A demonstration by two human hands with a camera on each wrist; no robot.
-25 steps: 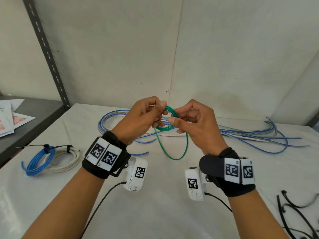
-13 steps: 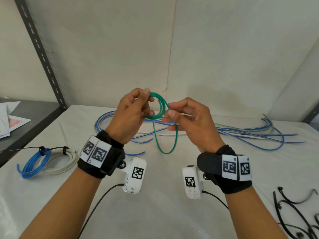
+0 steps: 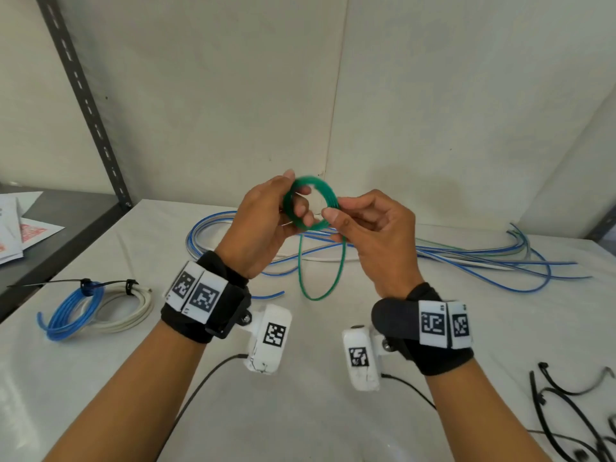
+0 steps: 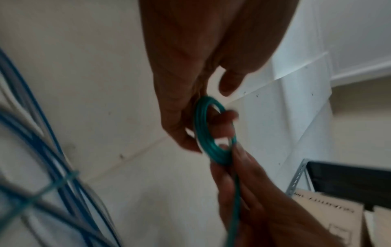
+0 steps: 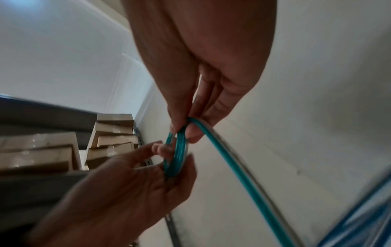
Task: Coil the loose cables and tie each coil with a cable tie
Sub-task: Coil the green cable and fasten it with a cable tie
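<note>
The green cable [image 3: 311, 203] is held up above the white table [image 3: 316, 411], between the two hands, wound into a small ring of several turns, with one long loop hanging down from it toward the table.

At the far left a dark shelf [image 3: 56, 235] carries some papers [image 3: 20, 231]. On the table just beside it lie a blue coil [image 3: 66, 311] and a white coil [image 3: 123, 310], touching each other, each bound with a black cable tie [image 3: 87, 285].

The left hand [image 3: 263, 228] grips the ring's left side, its thumb on the near face and its fingers [image 3: 301, 208] curled through the opening. The right hand [image 3: 373, 235] pinches the ring's right edge between thumb and forefinger, where the hanging loop leaves it.

Behind the hands a tangle of loose blue and pale cables [image 3: 466, 258] sprawls across the table toward the right wall. At the table's near right corner lies a small heap of unused black cable ties [image 3: 566, 405].
</note>
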